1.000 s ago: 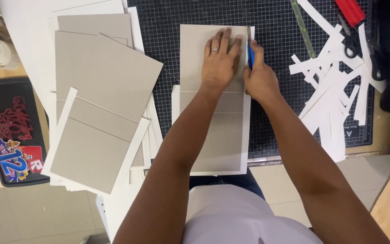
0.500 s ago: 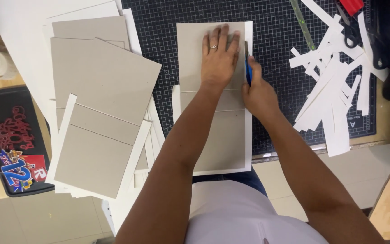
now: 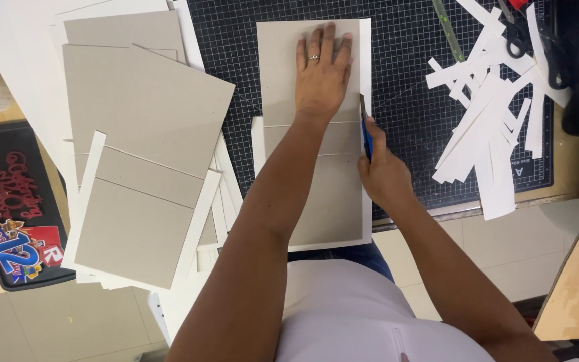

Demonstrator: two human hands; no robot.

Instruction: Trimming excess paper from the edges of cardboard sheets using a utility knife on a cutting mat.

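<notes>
My left hand [image 3: 322, 70] lies flat, fingers spread, on grey cardboard pieces [image 3: 279, 74] laid over a white sheet [image 3: 365, 60] on the black gridded cutting mat [image 3: 403, 80]. My right hand [image 3: 384, 175] grips a blue-handled knife [image 3: 365, 131], whose blade rests along the right edge of the grey board, just below my left hand. The white sheet's margin shows to the right of the blade.
A stack of grey boards on white sheets [image 3: 145, 141] lies left of the mat. Several white paper offcut strips [image 3: 487, 114] are piled on the mat's right, with black scissors [image 3: 514, 40] above. A black printed tray [image 3: 8, 208] sits far left.
My right hand with the knife has drawn down along the board's right edge toward me. My left hand stays pressed on the board's upper part.
</notes>
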